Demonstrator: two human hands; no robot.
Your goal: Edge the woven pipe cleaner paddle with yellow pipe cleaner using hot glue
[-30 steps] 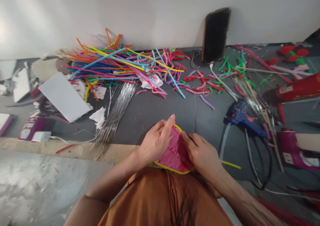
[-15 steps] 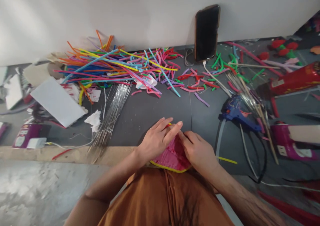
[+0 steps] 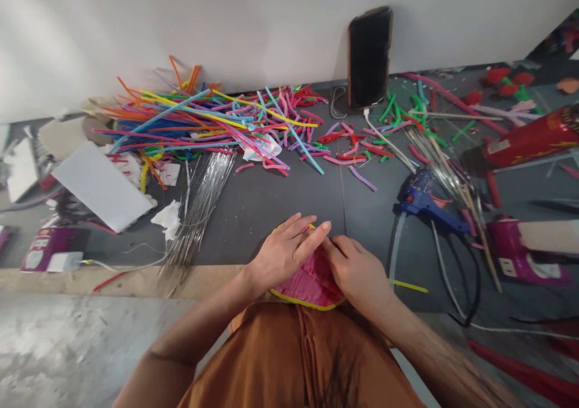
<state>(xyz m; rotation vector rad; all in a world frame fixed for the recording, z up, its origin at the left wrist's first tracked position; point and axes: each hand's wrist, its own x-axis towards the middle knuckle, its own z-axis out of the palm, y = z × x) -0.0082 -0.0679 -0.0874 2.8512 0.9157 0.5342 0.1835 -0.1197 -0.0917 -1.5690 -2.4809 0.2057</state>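
Note:
At the table's front edge lies a pink piece (image 3: 308, 285) of what looks like cloth, rimmed with a yellow pipe cleaner (image 3: 306, 304). My left hand (image 3: 289, 248) rests across its upper left part, fingers stretched out, partly covering it. On its right side, my right hand (image 3: 359, 269) has its fingers curled over the edge, thumb and fingertips close together by the middle. What lies under both hands is hidden.
A heap of coloured pipe cleaners (image 3: 181, 125) spreads along the wall, with thin metal wires (image 3: 203, 197) before it. A phone (image 3: 370, 58) leans upright, cable attached. A blue glue gun (image 3: 425, 200), a red can-like object (image 3: 534, 137) and a purple box (image 3: 504, 248) stand right.
The whole view has shifted very slightly. Both hands stay on the pink piece in nearly the same pose.

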